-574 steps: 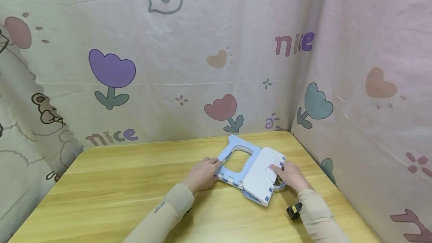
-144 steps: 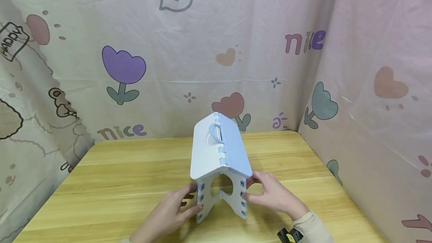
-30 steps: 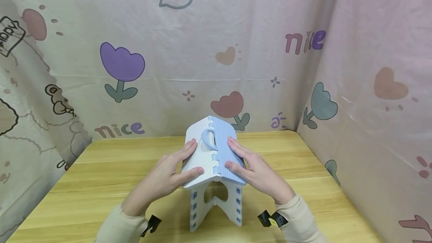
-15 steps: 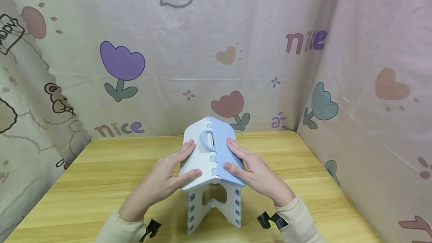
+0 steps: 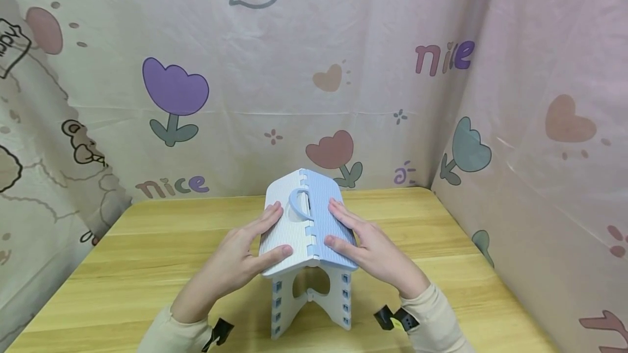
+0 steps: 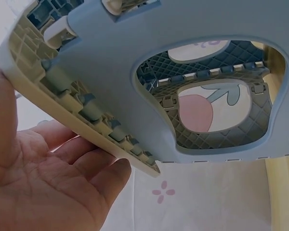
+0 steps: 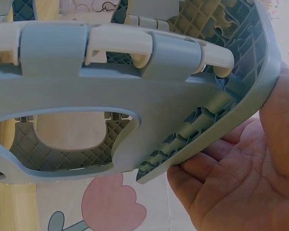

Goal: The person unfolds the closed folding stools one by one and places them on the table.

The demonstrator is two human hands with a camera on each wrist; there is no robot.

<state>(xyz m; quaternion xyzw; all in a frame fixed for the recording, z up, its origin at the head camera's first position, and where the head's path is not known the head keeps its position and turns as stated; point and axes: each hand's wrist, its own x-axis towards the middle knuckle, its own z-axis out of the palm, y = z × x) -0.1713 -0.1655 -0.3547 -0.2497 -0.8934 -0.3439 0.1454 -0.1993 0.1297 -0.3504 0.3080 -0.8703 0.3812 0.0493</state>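
Observation:
A white and light blue plastic folding stool stands upright on the table, its two top panels sloping from a raised middle hinge like a roof. My left hand rests on the white panel, thumb near the front and fingers toward the back. On the blue panel lies my right hand in the same way. Between them a blue carry handle sticks up at the hinge. Both wrist views show the ribbed undersides and oval leg openings, with the left palm and right palm beside the panel edges.
The stool's legs stand on a yellow wood-grain table. A printed cloth hangs behind it and along both sides. Black wrist cameras sit at both cuffs, the right camera close to the stool's front leg.
The stool lay partly unfolded on the table, then stood upright with my hands at its legs. Since then both hands have come onto the top panels. Over the last half second little differs.

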